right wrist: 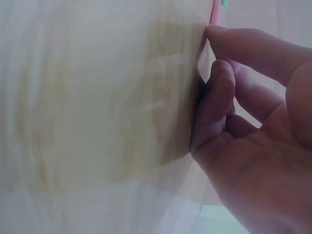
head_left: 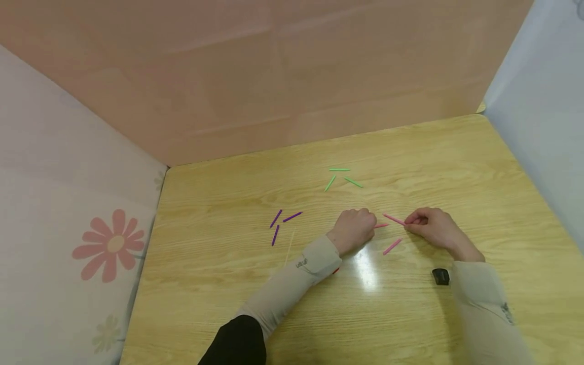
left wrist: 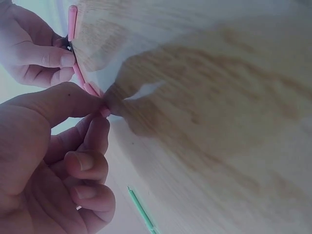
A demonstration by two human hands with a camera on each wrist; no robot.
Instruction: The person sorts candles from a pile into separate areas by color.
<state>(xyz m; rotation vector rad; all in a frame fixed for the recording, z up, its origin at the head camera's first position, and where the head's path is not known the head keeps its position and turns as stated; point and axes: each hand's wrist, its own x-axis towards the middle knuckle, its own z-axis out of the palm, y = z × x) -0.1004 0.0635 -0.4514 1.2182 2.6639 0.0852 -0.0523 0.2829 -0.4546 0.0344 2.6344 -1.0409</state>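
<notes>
Head view: fingers (head_left: 412,219) on pink stick (head_left: 393,219)

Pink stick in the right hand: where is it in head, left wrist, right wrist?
Head: pink stick right of centre, pinched at its right end by the right hand.
Left wrist: top left, running down from the right hand; pink stick.
Right wrist: only a pink sliver at the top edge, above the fingers.
Shared landmark: the wooden table.
</notes>
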